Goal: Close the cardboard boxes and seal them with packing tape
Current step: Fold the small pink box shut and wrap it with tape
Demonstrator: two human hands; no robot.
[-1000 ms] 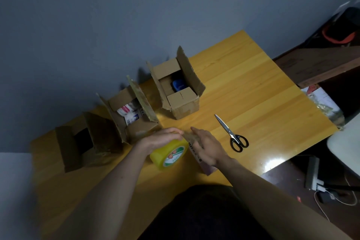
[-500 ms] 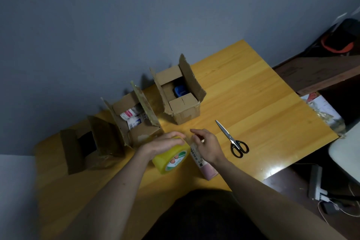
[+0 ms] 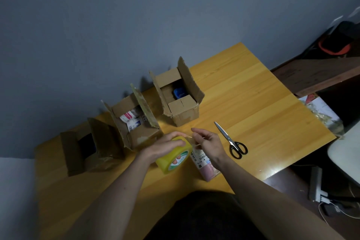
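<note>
We grip the yellow roll of packing tape [image 3: 174, 155] in our left hand [image 3: 162, 147] just before the open cardboard boxes [image 3: 178, 96], our right hand [image 3: 208, 141] pinching its clear free end, which risks folding onto itself if slackened.

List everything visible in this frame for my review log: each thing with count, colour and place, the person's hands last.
cardboard boxes: three, brown, flaps open, in a row along the table's far side by the wall
tape roll: one, yellow, held above the table's near middle
taped box: one, pinkish with a printed label, on the table under the hands
scissors: one pair, black handles, closed, right of the hands
table: one, yellow wood
power strip: one, grey, on the floor at right
left hand: grips the tape roll from above
right hand: pinches the clear tape end pulled from the roll
</note>
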